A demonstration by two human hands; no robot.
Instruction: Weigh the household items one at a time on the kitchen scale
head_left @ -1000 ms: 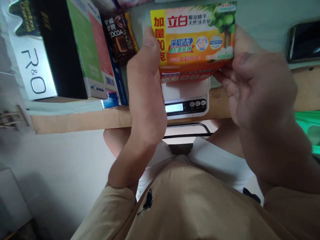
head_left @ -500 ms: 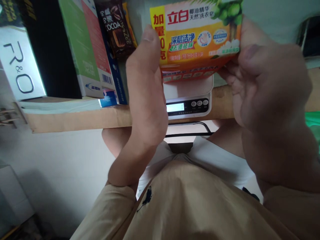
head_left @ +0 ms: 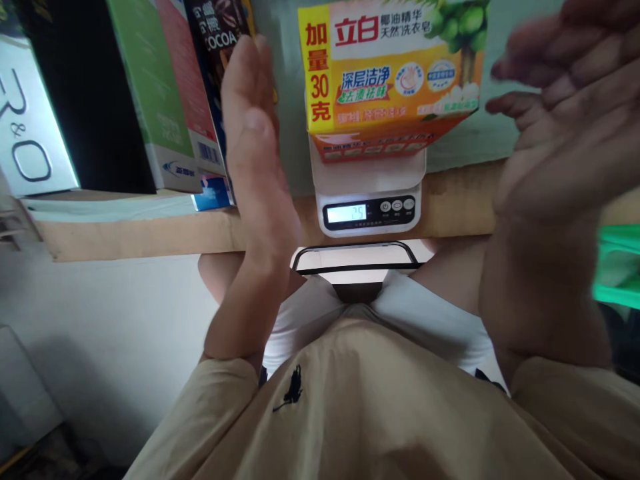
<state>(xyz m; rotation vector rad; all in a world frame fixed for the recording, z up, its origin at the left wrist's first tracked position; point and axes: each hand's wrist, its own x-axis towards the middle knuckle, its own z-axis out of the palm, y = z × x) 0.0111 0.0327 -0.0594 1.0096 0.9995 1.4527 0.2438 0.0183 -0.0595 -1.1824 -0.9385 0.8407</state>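
Note:
An orange and yellow box of laundry soap (head_left: 395, 73) rests on a white digital kitchen scale (head_left: 370, 183). The scale's display is lit and seems to read a number ending in 25 or close to it. To the left of the soap box, my left hand (head_left: 257, 147) is held open and upright, fingers straight, apart from the box. On the other side, my right hand (head_left: 565, 120) is open with its fingers spread, also clear of the box and holding nothing.
At the left stand a black and silver R&O box (head_left: 107, 100), a green and pink carton (head_left: 165, 87) and a dark cocoa snack pack (head_left: 220, 33). The table's wooden front edge (head_left: 460, 207) runs across. A green plastic item (head_left: 617, 267) is at the right.
Both hands have let go of the soap box and drawn apart, left hand leftward and right hand rightward. The box now stays on the scale, and digits show on the display.

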